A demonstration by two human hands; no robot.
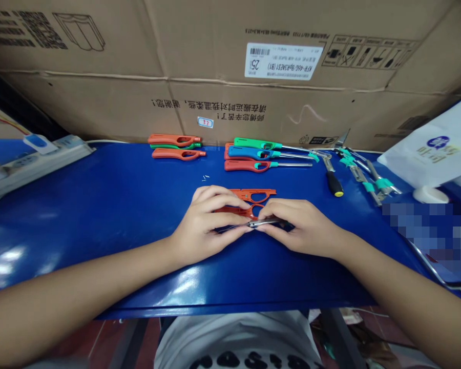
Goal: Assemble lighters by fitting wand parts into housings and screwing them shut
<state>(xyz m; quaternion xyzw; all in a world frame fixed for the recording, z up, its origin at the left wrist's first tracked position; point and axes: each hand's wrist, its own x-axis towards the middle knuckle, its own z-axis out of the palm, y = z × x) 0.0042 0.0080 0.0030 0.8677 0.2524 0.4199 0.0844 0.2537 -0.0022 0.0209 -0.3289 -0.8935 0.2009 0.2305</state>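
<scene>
My left hand and my right hand rest close together on the blue table, fingers curled in a pinch. Between their fingertips lies a thin metal tube, and both hands grip it. Just behind the fingers lie two orange plastic lighter handle shells, partly hidden by my left fingers.
Orange and green handle shells lie at the back left, finished long-nosed lighters at the back centre. A black-and-yellow screwdriver and metal-and-teal inner parts lie right. Cardboard boxes wall the back; a power strip sits left.
</scene>
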